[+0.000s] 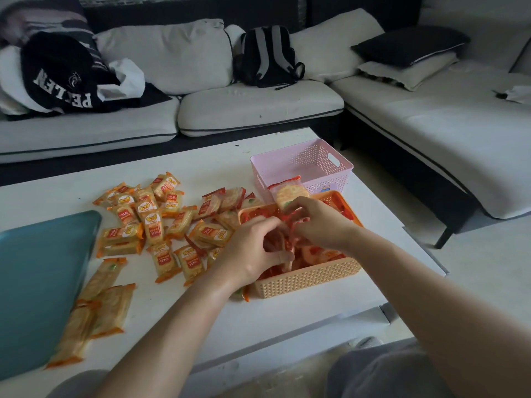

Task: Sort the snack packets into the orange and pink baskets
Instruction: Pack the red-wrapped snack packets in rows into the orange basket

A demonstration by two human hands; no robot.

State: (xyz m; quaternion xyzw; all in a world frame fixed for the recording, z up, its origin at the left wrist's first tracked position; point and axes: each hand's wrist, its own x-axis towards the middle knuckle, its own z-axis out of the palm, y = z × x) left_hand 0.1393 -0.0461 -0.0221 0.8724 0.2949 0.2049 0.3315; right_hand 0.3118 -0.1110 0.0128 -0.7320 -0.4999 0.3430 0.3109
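Head view: above the orange basket (304, 280) near the white table's (258, 317) front edge, the left hand (253, 248) curls its fingers round red packets (319, 251) inside it, the right hand (319, 222) pinches a round-cracker packet (287, 193), orange packets (161, 219) and a teal tray (37, 282) crowd its left, the pink basket (310, 165) sits just behind.

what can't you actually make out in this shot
Head view:
Orange basket contents: under the left hand and right hand.
What the left hand grips: hidden by its curled fingers.
Pink basket floor: behind its near wall and the cracker packet.
Teal tray: cut off by the left edge.
Print on loose packets: too small.
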